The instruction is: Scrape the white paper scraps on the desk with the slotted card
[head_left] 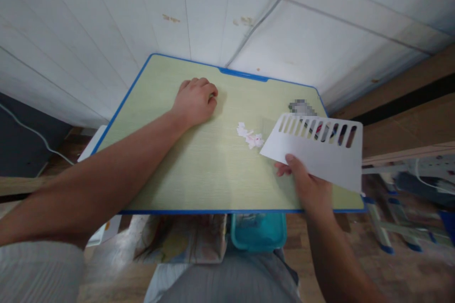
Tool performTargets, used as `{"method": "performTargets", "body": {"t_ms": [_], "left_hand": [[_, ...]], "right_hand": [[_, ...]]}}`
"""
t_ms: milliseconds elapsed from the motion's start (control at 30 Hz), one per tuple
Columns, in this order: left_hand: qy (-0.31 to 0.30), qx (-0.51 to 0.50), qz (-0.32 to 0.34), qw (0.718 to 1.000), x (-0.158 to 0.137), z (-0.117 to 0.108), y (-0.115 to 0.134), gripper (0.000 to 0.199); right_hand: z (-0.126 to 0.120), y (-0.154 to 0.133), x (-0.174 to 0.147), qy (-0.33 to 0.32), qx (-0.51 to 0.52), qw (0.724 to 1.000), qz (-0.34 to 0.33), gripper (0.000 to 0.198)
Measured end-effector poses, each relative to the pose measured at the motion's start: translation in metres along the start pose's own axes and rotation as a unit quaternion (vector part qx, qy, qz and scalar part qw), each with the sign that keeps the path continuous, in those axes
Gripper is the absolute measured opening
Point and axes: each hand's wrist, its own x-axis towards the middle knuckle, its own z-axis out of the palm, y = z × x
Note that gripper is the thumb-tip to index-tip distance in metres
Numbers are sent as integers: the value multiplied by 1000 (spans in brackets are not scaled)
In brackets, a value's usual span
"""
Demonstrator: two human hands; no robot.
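Note:
My right hand (311,189) grips a thin white panel (320,161) by its lower edge, thumb on top and fingers underneath. A row of slanted slots runs along the panel's far side, and it is held tilted above the right part of the table (199,175). Just left of its corner lies a small loose heap of white paper scraps (250,136), some with pinkish marks. My left hand (197,99) rests on the tabletop left of the scraps, fingers curled in and thumb near the forefinger. Whatever it may hold is hidden.
A pixelated grey item (302,107) lies at the table's far right, partly behind the panel. White wall panels (213,14) with a cable stand behind the table. Below the front edge are a teal bin (259,234) and a patterned bag (181,241). Wooden beams flank the right.

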Motion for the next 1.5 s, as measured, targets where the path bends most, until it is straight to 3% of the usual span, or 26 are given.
{"method": "performTargets", "body": {"t_ms": [167,433,567,800,1000,1500], "left_hand": [[-9,2,-4,1000,1,0,-3,33],[-5,-4,4,1000,2,0,-4,33],[3,0,0,1000,4,2,-5,31],[8,-4,0,1000,5,3,-5,31],[6,2,2,1000,6,4,-6,32],[1,11,5,1000,7,0,-5,34]], "right_hand": [[13,0,6,-41,10,999,-13,48],[18,-3,4,-8,70,997,-20,42],[27,-12,11,-31,68,997,-14,48],[14,-7,0,-70,64,995,-6,38],[18,-2,1,-30,88,996,-12,42],[35,0,21,-3,78,997,-2,45]]}}
